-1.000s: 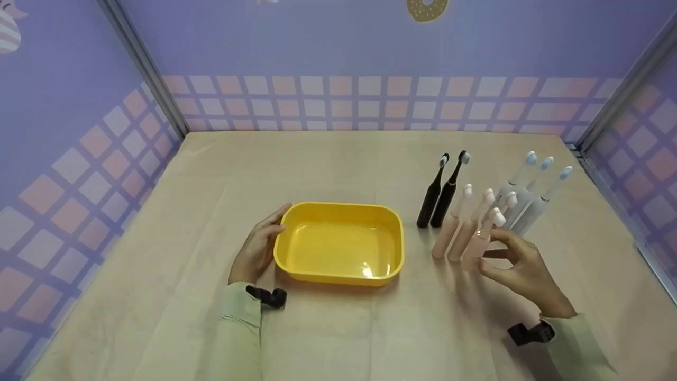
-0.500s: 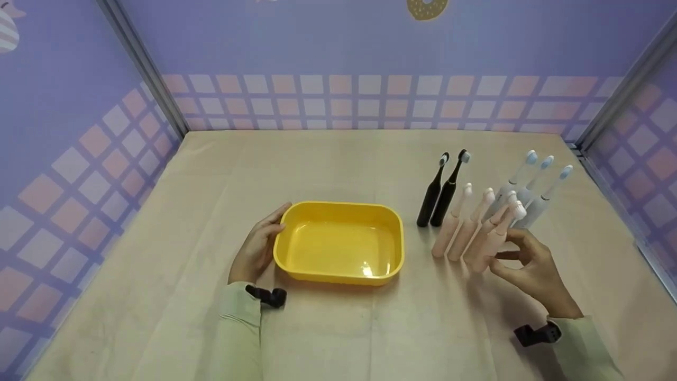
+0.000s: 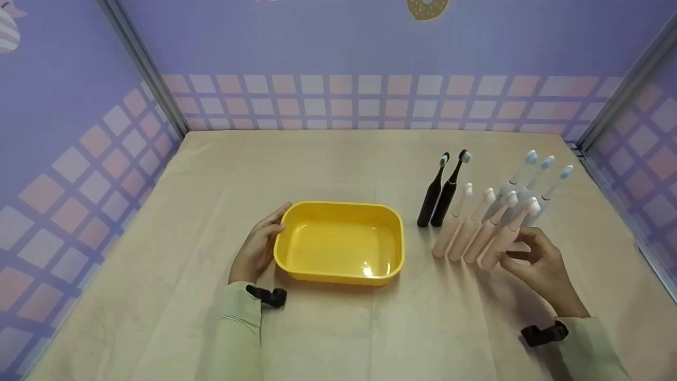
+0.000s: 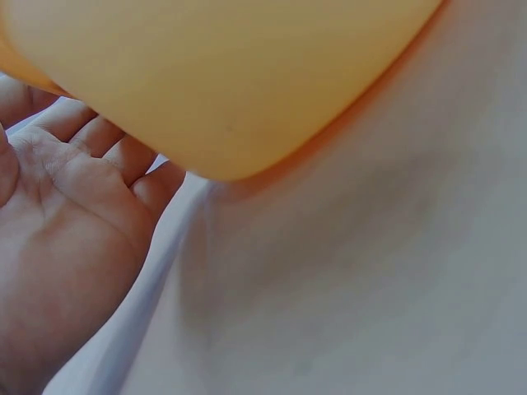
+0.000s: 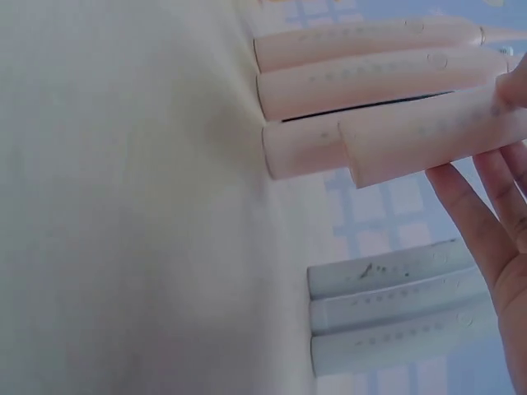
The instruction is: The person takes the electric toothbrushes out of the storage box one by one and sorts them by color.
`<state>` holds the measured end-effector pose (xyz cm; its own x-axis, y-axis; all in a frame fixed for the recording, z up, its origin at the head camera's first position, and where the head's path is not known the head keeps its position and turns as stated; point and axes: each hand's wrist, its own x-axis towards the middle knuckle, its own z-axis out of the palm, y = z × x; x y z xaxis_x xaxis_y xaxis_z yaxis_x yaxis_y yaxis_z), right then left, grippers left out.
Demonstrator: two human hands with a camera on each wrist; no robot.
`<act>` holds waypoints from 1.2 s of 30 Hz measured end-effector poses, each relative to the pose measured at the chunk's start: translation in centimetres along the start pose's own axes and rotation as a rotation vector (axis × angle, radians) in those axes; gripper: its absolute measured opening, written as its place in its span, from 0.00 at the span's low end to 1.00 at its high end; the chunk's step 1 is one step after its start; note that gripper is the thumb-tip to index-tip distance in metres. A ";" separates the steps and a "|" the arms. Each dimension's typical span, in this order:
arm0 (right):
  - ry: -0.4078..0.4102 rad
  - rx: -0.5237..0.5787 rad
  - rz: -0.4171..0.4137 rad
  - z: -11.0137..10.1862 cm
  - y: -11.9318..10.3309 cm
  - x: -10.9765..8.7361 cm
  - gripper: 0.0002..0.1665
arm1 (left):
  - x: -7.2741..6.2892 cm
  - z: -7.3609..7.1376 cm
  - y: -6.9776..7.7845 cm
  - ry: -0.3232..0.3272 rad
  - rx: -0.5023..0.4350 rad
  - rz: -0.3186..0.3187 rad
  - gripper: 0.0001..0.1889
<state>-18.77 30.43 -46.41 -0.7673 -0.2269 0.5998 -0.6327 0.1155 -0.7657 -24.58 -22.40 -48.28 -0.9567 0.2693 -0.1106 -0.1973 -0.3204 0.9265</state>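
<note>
In the head view, my right hand pinches the handle of a pink electric toothbrush, the rightmost and nearest of a pink row. The right wrist view shows the held toothbrush with its base off the table, higher than the neighbouring bases. Beside it stand 3 more pink toothbrushes, upright and close together. My left hand grips the left wall of a yellow plastic basin, its thumb at the rim. Several left fingers lie against the basin's outer side in the left wrist view; the basin has nothing in it.
Two black electric toothbrushes stand behind the pink row on its left. Behind it on the right are 3 pale blue-white toothbrushes. A cream cloth covers the table, with patterned walls at the back and both sides.
My right hand has moved the pinched pink toothbrush to the right, from in front of its neighbour to the row's right end. My left hand and the basin have stayed put.
</note>
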 end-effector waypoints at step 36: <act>0.064 -0.091 0.214 -0.4 1.8 -0.5 0.30 | 0.2 0.1 0.0 0.028 0.002 -0.007 0.31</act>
<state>-19.59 31.17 -47.96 -0.8882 -0.1267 0.4416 -0.4594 0.2414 -0.8548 -24.70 -22.23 -48.25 -0.9608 0.2464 -0.1274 -0.2040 -0.3164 0.9264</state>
